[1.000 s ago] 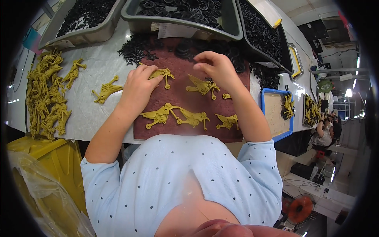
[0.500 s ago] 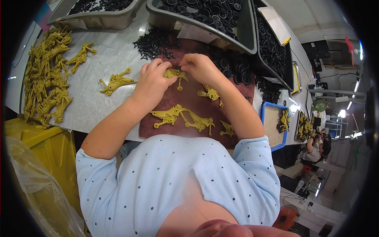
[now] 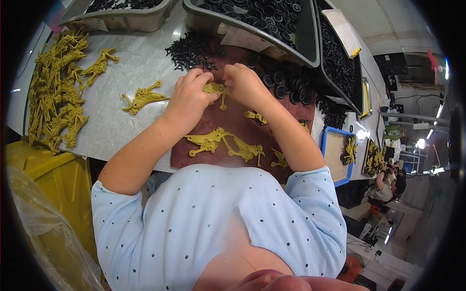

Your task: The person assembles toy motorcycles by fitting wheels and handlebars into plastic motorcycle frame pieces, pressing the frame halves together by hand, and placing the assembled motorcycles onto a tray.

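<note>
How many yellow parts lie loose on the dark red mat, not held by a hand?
4 seen: a long pair near the chest, one small at centre, two by the right forearm. Others may be hidden.

Yellow part (image 3: 217, 88): a flat moulded plastic piece, mustard yellow, with a thin stem (image 3: 223, 101) hanging down from its body. It is held above the dark red mat (image 3: 228, 126), near the mat's far edge, pinched from both sides. The left hand (image 3: 187, 99) grips its left end with curled fingers; the right hand (image 3: 247, 86) grips its right end. Most of the body is hidden between the fingertips; only the middle section and the stem show. The part sits roughly level, its stem pointing toward the mat's near edge.
</note>
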{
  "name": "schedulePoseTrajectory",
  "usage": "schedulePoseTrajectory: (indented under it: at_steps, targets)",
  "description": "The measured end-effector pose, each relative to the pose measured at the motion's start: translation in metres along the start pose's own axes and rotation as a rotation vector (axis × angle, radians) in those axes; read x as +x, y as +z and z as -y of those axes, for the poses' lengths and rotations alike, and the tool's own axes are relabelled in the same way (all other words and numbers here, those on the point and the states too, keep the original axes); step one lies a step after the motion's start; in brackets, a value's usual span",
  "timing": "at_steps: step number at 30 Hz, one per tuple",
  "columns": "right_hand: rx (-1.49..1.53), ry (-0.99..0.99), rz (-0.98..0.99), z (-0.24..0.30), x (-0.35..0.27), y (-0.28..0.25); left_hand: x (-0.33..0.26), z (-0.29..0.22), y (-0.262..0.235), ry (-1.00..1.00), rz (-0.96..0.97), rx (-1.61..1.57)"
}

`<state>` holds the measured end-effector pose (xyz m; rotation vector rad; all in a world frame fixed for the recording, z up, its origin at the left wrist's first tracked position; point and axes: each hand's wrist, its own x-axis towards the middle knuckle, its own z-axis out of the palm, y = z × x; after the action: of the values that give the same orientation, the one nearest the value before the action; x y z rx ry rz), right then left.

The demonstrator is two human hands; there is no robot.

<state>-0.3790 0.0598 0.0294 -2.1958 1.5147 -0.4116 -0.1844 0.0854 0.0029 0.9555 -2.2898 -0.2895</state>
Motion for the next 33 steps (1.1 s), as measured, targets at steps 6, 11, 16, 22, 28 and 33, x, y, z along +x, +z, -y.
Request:
schedulePoseTrajectory:
  at_steps: [6, 11, 16, 22, 28, 33]
  targets:
    - [0.014, 0.054, -0.051, 0.0, -0.005, 0.005, 0.002, 0.0, 0.0, -0.006, -0.026, -0.052]
    - [-0.107, 0.102, 0.015, 0.009, -0.002, 0.002, 0.003, 0.002, 0.002, 0.01, -0.04, -0.057]
    - [-0.282, 0.159, 0.115, 0.02, 0.008, -0.005, 0.005, 0.003, 0.001, 0.006, -0.03, -0.082]
    - [-0.031, 0.093, -0.038, -0.002, -0.017, -0.011, 0.002, 0.005, -0.004, 0.004, 0.022, -0.072]
    - [-0.063, 0.194, -0.405, -0.042, -0.049, -0.039, 0.027, -0.005, -0.016, -0.003, 0.026, -0.051]
    - [-0.098, 0.236, -0.324, -0.046, -0.057, -0.038, 0.073, -0.009, 0.015, -0.025, -0.025, -0.149]
